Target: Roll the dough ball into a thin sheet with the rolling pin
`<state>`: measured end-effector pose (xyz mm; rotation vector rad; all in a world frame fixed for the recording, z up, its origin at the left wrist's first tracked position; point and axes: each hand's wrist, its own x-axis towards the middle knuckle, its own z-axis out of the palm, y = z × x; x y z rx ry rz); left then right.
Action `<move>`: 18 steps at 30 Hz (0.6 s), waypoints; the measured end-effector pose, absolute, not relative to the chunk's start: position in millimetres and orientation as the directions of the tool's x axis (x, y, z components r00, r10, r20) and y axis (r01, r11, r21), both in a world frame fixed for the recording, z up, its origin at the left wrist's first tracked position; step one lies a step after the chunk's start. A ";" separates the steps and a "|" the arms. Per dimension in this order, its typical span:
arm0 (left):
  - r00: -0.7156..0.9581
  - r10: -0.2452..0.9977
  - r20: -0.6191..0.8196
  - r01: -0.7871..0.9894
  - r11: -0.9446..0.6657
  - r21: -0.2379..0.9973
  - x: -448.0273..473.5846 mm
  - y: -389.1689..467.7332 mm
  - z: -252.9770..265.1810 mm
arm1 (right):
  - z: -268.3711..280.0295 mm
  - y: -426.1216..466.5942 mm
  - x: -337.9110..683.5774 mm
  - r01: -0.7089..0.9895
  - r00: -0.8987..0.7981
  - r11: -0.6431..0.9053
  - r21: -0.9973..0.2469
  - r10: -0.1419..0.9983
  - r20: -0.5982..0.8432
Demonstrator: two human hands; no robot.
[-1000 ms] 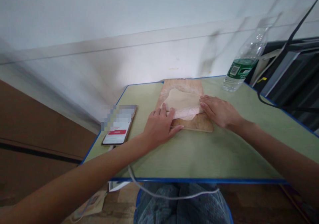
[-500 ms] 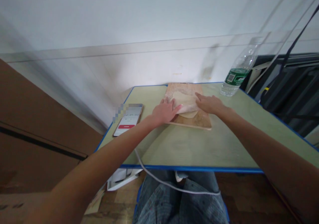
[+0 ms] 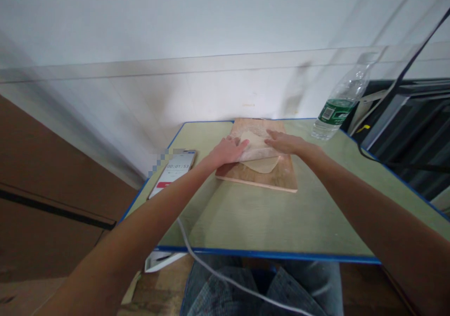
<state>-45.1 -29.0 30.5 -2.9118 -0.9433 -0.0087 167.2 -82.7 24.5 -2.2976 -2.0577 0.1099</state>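
Note:
A pale sheet of dough (image 3: 256,141) lies on a wooden board (image 3: 260,180), with white flour around its far part. It looks folded or layered: a thicker band crosses it, and a thin rounded flap sticks out toward me. On the left edge of the dough rests my left hand (image 3: 227,150), its fingers stretched forward and the thumb apart on top. My right hand (image 3: 285,143) touches the opposite edge, index finger extended and thumb apart. Whether anything lies under the dough is hidden.
A phone (image 3: 177,168) showing a timer lies left of the board, partly behind my left forearm. A clear bottle with a green label (image 3: 335,111) stands at the back right. A white cable (image 3: 200,259) hangs over the table's blue front edge (image 3: 263,255). The wall borders the back.
Both hands have moved slightly away from me with the thicker dough band, and more of the thin front flap shows. The view has shifted a little.

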 end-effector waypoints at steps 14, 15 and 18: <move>0.659 0.751 0.034 0.750 -0.660 0.054 -40.8 -15.6 44.0 | 23.9 -53.2 173.0 0.973 0.127 -0.148 -0.176 0.984 -0.121; 0.654 0.756 0.031 0.753 -0.655 0.064 -40.8 -15.1 44.3 | 23.7 -51.9 173.7 0.971 0.132 -0.154 -0.180 0.983 -0.129; 0.691 0.723 0.009 0.721 -0.690 0.066 -42.8 -13.4 41.5 | 24.3 -54.8 171.8 0.971 0.163 -0.181 -0.159 0.980 -0.116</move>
